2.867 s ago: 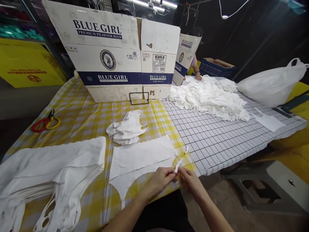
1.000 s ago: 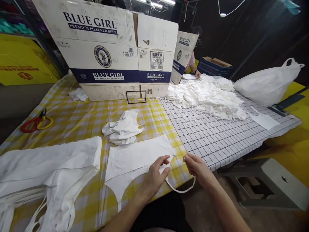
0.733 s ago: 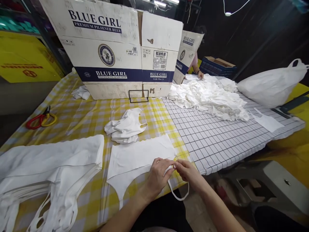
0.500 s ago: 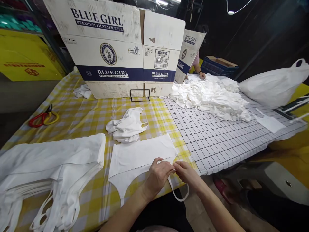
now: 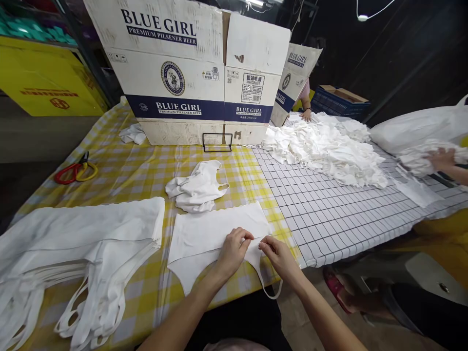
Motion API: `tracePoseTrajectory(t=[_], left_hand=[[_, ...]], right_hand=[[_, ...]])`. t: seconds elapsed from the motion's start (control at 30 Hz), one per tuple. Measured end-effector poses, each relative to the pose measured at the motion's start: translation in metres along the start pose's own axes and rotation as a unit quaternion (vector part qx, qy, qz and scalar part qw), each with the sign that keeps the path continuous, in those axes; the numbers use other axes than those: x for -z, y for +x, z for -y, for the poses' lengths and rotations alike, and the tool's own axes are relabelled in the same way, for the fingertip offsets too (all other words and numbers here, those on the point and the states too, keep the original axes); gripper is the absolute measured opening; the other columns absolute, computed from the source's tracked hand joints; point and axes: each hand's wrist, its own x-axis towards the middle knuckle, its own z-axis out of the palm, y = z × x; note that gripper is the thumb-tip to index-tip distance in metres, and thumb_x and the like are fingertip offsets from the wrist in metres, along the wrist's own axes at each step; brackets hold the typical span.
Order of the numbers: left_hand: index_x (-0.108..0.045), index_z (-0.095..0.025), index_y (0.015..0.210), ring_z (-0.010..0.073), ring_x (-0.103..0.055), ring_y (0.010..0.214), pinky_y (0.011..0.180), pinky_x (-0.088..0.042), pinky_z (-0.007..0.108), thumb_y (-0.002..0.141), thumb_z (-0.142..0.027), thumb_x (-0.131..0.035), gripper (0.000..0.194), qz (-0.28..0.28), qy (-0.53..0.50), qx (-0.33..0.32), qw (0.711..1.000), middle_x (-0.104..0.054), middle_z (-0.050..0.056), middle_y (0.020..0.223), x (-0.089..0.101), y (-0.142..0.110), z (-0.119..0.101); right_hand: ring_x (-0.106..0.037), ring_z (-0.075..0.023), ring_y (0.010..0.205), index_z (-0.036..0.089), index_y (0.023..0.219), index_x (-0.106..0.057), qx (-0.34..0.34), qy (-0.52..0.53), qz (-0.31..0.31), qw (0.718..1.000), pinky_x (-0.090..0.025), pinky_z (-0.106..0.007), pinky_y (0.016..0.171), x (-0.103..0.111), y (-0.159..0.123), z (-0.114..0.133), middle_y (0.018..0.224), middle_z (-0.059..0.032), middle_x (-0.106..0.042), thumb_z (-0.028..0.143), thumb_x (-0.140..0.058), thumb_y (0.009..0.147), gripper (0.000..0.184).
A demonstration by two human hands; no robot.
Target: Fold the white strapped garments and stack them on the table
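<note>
A white strappy top [image 5: 214, 236] lies flat at the table's front edge, a thin strap looping over the edge. Above its right part, my left hand [image 5: 233, 249] is closed in a pinch, thumb against fingertips. My right hand [image 5: 278, 256] pinches just beside it, at the top's right side. What either pinch holds is too small to make out. A small gap separates the two hands. To the left lies a thick stack of similar white tops [image 5: 109, 219], straps toward me. Behind the flat top sits a crumpled white top [image 5: 199, 187].
A yellow checked cloth [image 5: 135, 178] covers my side. Red-and-yellow-handled snips [image 5: 76, 170] lie left. Large beer cartons [image 5: 175, 80] stand behind a black wire stand [image 5: 217, 142]. On the right are a heap of white garments [image 5: 325, 148], a white bag [image 5: 417, 126] and another person's hand [image 5: 440, 158] with white fabric.
My hands have come apart slightly, the left moving up and away from the right. At far right, another person's hand with white fabric has appeared. The view has shifted a little.
</note>
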Motion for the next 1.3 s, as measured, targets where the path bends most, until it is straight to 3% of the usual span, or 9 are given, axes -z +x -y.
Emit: tracePoseTrajectory(t=[0.1,0.23,0.43,0.53,0.83,1.3], left_hand=[[-0.059,-0.021,0.092,0.0194,-0.051,0.091,0.083,-0.042,0.036,0.076,-0.013,-0.054,0.019,-0.008,0.084,-0.024,0.996,-0.057,0.002,0.091,0.001,0.005,0.010],[-0.057,-0.020,0.093,0.0193,-0.050,0.094,0.085,-0.043,0.035,0.073,-0.012,-0.060,0.022,0.030,0.151,-0.077,0.985,-0.054,0.003,0.096,0.001,0.011,0.018],[-0.055,-0.018,0.083,0.0203,-0.050,0.100,0.082,-0.046,0.033,0.079,-0.012,-0.054,0.006,0.039,0.256,-0.131,0.957,-0.053,0.005,0.094,-0.006,0.014,0.024],[-0.056,-0.018,0.079,0.0211,-0.048,0.105,0.083,-0.046,0.034,0.084,-0.013,-0.048,0.011,0.027,0.285,-0.156,0.945,-0.054,0.006,0.090,-0.008,0.014,0.027],[-0.061,-0.019,0.079,0.0166,-0.049,0.088,0.077,-0.042,0.032,0.085,-0.019,-0.050,0.012,-0.005,0.199,-0.081,0.977,-0.054,0.002,0.086,-0.007,0.018,0.022],[-0.062,-0.019,0.076,0.0170,-0.048,0.088,0.078,-0.039,0.033,0.085,-0.020,-0.051,0.014,-0.010,0.134,-0.045,0.990,-0.054,0.002,0.084,-0.008,0.021,0.025]], right_hand=[[-0.042,-0.0132,0.059,0.019,0.068,-0.047,-0.004,-0.012,0.006,1.000,-0.032,-0.024,0.056,0.000,0.006,-0.004,0.060,0.0031,-0.043,0.031,-0.040,0.087,0.024],[-0.045,-0.0142,0.060,0.020,0.067,-0.044,0.004,-0.051,-0.005,0.999,-0.033,-0.024,0.056,-0.001,0.013,-0.006,0.061,0.0021,-0.046,0.029,-0.040,0.087,0.023],[-0.050,-0.0141,0.067,0.019,0.071,-0.050,0.095,-0.143,-0.046,0.984,-0.037,-0.025,0.063,-0.005,0.026,-0.014,0.076,-0.0014,-0.051,0.023,-0.038,0.088,0.022],[-0.050,-0.0129,0.064,0.019,0.072,-0.051,0.113,-0.189,-0.037,0.975,-0.036,-0.024,0.061,-0.008,0.030,-0.020,0.076,-0.0013,-0.052,0.023,-0.036,0.090,0.024],[-0.046,-0.0104,0.057,0.018,0.074,-0.052,0.144,-0.341,0.004,0.929,-0.029,-0.023,0.052,-0.006,0.039,-0.015,0.074,-0.0008,-0.052,0.019,-0.037,0.090,0.022],[-0.047,-0.0113,0.060,0.017,0.070,-0.052,0.186,-0.414,0.044,0.890,-0.025,-0.024,0.052,-0.002,0.054,-0.018,0.070,-0.0011,-0.052,0.016,-0.037,0.091,0.026]])
